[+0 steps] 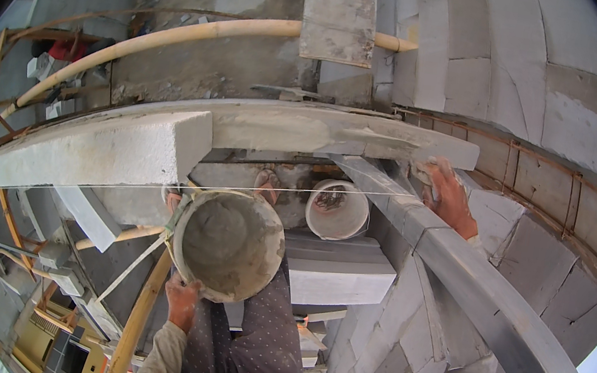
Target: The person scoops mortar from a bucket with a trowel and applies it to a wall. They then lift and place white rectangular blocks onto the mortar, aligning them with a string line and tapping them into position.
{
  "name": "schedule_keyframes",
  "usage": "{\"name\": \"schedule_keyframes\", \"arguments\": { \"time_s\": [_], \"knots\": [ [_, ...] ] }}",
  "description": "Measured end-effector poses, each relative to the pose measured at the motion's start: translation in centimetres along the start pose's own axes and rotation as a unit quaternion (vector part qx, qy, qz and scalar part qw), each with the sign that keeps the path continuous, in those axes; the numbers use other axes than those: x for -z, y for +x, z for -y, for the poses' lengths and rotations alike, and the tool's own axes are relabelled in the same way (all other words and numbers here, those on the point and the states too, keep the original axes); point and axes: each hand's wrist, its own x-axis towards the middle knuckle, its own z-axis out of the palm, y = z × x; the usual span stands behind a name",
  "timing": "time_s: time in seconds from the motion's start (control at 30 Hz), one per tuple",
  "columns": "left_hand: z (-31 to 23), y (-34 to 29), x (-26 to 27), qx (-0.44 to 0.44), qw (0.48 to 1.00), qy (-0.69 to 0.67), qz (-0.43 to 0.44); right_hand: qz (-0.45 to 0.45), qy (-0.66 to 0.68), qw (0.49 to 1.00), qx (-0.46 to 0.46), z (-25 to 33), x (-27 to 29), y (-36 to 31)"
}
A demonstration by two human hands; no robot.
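My left hand (181, 301) grips the near rim of a large mortar-crusted bucket (229, 245). The bucket's mouth faces up at me, with grey residue coating its inside. My right hand (451, 198) is beyond the metal beam (484, 277), close to the right end of the block wall (268, 127). Its fingers are curled, and what they hold is hidden. Wet-looking grey mortar (366, 141) lies along the wall top. A large white block (121, 142) sits on the wall's left part.
A smaller white bucket (337, 215) with mortar scraps stands beyond a loose white block (335, 276). A taut string (290, 191) crosses in front of the wall. Bamboo poles (183, 33) run at the far left. Another person (66, 49) in red is below at far left.
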Motion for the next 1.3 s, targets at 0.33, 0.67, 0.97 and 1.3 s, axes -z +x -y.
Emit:
{"name": "schedule_keyframes", "arguments": {
  "time_s": [0.33,0.67,0.97,1.3],
  "knots": [
    [0.0,0.8,0.5,-0.013,0.999,0.042,-0.016,-0.054,-0.043,0.996,-0.05,-1.1,-0.7,-3.4],
    [-0.5,1.3,-0.4,-0.004,0.998,-0.058,-0.022,-0.118,-0.05,0.982,-0.142,-3.6,-3.8,-10.2],
    [-1.4,1.7,0.4,-0.085,0.987,0.135,0.029,0.031,-0.062,0.843,-0.533,7.3,-6.8,-23.7],
    [-4.7,-2.0,-1.4,-0.185,0.968,0.155,0.076,-0.068,0.143,0.945,-0.287,32.2,-14.1,-17.6]
  ]
}}
